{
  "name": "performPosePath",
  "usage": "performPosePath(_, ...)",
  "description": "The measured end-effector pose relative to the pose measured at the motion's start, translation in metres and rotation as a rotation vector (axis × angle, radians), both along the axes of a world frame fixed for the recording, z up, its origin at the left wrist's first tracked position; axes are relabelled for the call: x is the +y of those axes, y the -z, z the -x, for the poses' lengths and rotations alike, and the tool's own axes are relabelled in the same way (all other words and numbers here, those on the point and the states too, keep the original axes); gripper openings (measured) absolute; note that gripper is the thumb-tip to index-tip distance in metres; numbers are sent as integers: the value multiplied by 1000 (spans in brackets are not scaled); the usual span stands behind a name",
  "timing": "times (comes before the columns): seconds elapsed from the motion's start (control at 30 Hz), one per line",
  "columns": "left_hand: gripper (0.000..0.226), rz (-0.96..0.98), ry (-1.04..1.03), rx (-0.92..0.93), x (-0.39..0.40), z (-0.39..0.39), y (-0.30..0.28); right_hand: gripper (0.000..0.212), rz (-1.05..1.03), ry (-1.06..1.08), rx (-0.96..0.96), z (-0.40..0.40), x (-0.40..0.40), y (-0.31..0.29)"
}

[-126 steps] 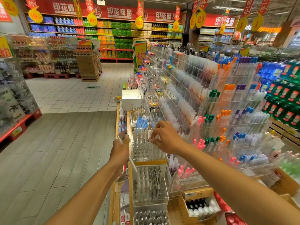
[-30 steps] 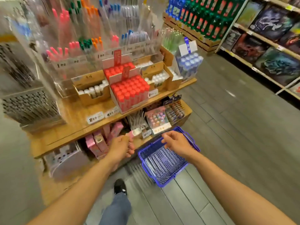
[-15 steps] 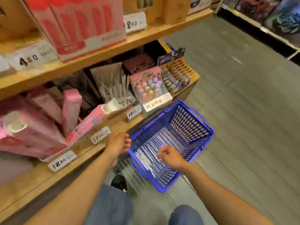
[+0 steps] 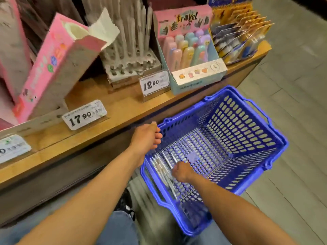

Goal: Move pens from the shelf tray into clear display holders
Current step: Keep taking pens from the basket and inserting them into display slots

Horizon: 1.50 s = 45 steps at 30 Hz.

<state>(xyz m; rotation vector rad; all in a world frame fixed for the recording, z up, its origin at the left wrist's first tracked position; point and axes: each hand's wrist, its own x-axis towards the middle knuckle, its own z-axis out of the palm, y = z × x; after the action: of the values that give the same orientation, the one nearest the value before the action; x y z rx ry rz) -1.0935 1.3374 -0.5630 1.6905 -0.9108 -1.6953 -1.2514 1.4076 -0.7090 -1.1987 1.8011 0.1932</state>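
Blue plastic basket (image 4: 247, 138) sits on the floor, pens (image 4: 163, 169) on its bottom. Right hand (image 4: 181, 171), fingers curled, reaches onto the pens; actual grip cannot be told. Left hand (image 4: 146, 140) curls loosely at the basket rim, holding nothing visible.

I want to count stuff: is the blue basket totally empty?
No, a few pens lie on the bottom of the blue basket, by the right hand.
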Motion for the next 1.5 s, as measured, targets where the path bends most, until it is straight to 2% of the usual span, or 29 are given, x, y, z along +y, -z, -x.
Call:
performPosePath(0.1, 32, 8, -13, -14, -1, 1, 16, 36, -9, -176, 62, -13, -3, 33)
performPosePath(0.23, 32, 18, -30, -5, -1, 2, 30, 32, -50, -312, 197, -28, -2, 63)
performPosePath(0.47, 25, 87, -32, 6, -1, 1, 37, 27, 59, -381, 207, -25, -13, 73)
performPosePath(0.57, 21, 74, -62, 39, 1, 1, 37, 23, 123, -195, -3, -7, -25, 48)
performPosePath(0.67, 18, 63, -42, 5, 0, 2, 38, 14, 165, 149, -357, 12, -40, -4)
performPosePath(0.73, 19, 53, -13, -21, 1, 5, 38, 13, 231, 286, -584, 20, -49, -44)
performPosePath(0.87, 30, -32, 145, 53, 9, 12, 35, 7, 375, 329, -891, 14, -65, -108)
performPosePath(0.97, 43, -84, 143, 179, 12, 14, 36, 5, 421, 352, -964, 1, -72, -118)
performPosePath(1.03, 43, -84, 81, 210, 11, 14, 40, 1, 425, 331, -913, 0, -77, -107)
performPosePath(1.1, 42, -84, 18, 228, 9, 12, 44, 8, 402, 412, -814, 6, -82, -83)
performPosePath(1.17, 44, -91, -14, 283, 7, 11, 47, 10, 352, 442, -604, 17, -82, -49)
performPosePath(1.27, 38, -125, 2, 344, 4, 6, 47, 17, 138, 100, -134, 33, -69, 11)
performPosePath(1.3, 34, -131, 23, 341, 4, 4, 47, 21, 61, -2, -18, 37, -63, 31)
performPosePath(1.37, 27, -139, 44, 337, 3, 3, 48, 11, -29, -103, 147, 41, -51, 55)
performPosePath(1.5, 23, -149, 22, 332, 4, 4, 48, 52, -83, -258, 335, 39, -36, 89)
